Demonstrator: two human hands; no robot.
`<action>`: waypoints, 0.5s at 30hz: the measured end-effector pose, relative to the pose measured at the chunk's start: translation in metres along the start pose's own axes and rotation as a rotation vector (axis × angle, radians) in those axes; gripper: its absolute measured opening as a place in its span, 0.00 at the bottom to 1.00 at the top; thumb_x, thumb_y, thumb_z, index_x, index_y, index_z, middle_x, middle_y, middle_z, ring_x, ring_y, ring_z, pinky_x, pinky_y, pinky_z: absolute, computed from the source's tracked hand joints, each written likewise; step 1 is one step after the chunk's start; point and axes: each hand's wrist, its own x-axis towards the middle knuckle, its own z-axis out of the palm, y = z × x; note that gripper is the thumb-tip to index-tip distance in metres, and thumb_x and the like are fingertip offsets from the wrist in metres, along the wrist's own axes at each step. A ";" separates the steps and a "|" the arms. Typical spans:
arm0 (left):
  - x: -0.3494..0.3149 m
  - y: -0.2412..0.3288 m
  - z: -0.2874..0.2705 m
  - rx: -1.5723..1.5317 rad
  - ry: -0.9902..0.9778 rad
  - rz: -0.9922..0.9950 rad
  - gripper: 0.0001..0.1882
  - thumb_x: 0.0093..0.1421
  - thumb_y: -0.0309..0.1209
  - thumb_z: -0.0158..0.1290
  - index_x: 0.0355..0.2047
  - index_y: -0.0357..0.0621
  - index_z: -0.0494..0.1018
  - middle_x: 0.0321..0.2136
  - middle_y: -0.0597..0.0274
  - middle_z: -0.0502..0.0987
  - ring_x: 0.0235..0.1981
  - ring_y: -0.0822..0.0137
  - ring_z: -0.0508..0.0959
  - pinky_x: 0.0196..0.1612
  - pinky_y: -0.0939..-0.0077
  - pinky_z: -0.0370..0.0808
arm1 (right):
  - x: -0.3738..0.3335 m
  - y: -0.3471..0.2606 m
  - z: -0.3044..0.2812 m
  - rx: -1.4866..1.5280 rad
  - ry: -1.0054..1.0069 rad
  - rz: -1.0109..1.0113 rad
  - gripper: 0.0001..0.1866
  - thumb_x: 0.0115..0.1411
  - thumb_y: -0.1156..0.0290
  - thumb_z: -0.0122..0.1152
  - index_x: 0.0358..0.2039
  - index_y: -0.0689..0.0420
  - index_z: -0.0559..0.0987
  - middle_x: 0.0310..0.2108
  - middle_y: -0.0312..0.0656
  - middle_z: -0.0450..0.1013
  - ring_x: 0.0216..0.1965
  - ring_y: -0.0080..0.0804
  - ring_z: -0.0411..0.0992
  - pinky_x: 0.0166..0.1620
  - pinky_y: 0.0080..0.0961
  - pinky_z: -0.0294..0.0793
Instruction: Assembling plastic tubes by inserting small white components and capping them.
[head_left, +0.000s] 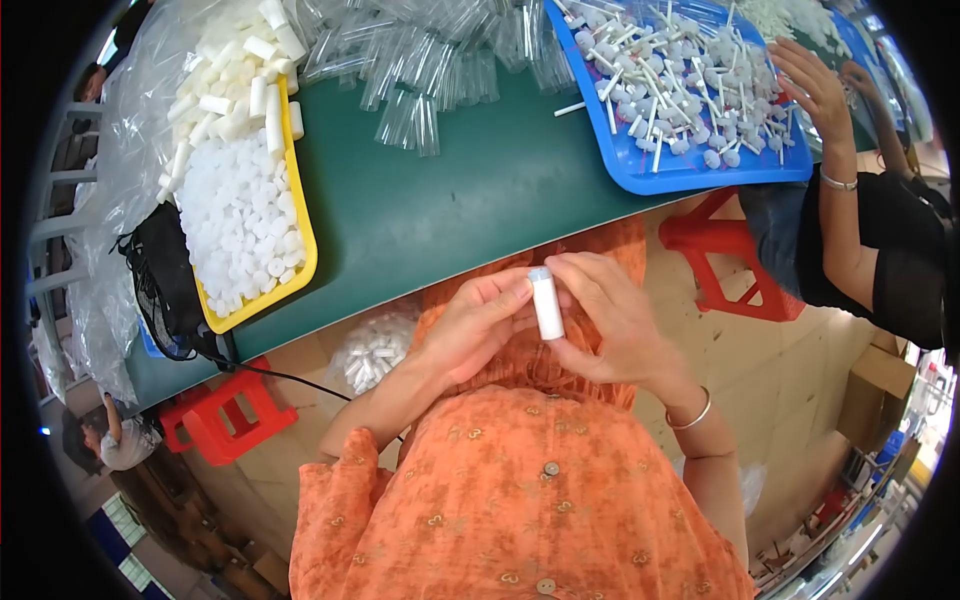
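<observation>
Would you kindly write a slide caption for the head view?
Left hand holding a white cylinder, right hand at its side, beside a green table with yellow tray and blue tray.

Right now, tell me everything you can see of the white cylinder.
The white cylinder is short, smooth and plastic-looking, with a translucent-looking, bluish-grey upper end. It's held before the orange clothing, upper end tipped slightly left. The thumb of the left hand touches near that end; the right hand curves around the other side, exact contact unclear.
</observation>
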 end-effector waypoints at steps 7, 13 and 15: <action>-0.008 -0.004 0.010 -0.015 0.020 -0.107 0.21 0.70 0.41 0.46 0.50 0.33 0.71 0.42 0.51 0.78 0.44 0.62 0.79 0.52 0.66 0.75 | -0.003 -0.002 0.006 0.132 0.040 0.081 0.33 0.38 0.72 0.69 0.49 0.61 0.71 0.45 0.48 0.71 0.46 0.46 0.71 0.47 0.36 0.73; -0.018 0.001 0.001 -0.091 -0.032 -0.073 0.20 0.71 0.39 0.42 0.53 0.35 0.68 0.41 0.50 0.78 0.42 0.61 0.80 0.49 0.66 0.78 | 0.009 -0.007 0.021 0.114 0.041 0.075 0.35 0.38 0.70 0.71 0.50 0.60 0.70 0.45 0.47 0.71 0.46 0.46 0.70 0.46 0.36 0.72; -0.035 0.007 -0.005 -0.077 0.140 -0.062 0.20 0.70 0.38 0.44 0.56 0.36 0.66 0.40 0.51 0.78 0.43 0.62 0.80 0.48 0.65 0.78 | 0.022 -0.009 0.015 0.168 0.035 0.025 0.32 0.40 0.70 0.72 0.49 0.59 0.72 0.46 0.45 0.70 0.45 0.44 0.70 0.45 0.35 0.72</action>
